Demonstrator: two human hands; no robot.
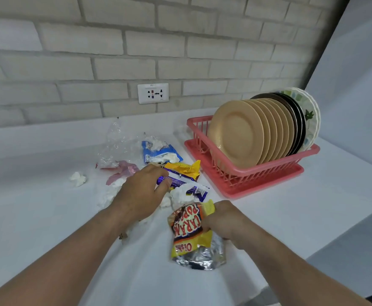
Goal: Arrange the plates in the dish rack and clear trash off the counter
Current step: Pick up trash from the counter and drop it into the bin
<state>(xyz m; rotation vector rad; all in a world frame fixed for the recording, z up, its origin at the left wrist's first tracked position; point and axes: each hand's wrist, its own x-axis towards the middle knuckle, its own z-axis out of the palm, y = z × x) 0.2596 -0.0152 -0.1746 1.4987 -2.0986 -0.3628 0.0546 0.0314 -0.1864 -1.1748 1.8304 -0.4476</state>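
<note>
Bench (37,213) edge runs diagonally at 5 o'clock, close under the right hand (222,221). That hand grips a yellow snack bag (188,230) which reads "Oishi", "CARAM", "POP", upside down. Left hand (140,193) just beyond, pinching a purple wrapper (177,181) in the trash pile (158,152). Open bench at 9 o'clock. Plates (240,138) upright in pink dish rack (257,173), 2 o'clock. Wall socket (153,93), 12 o'clock.
</note>
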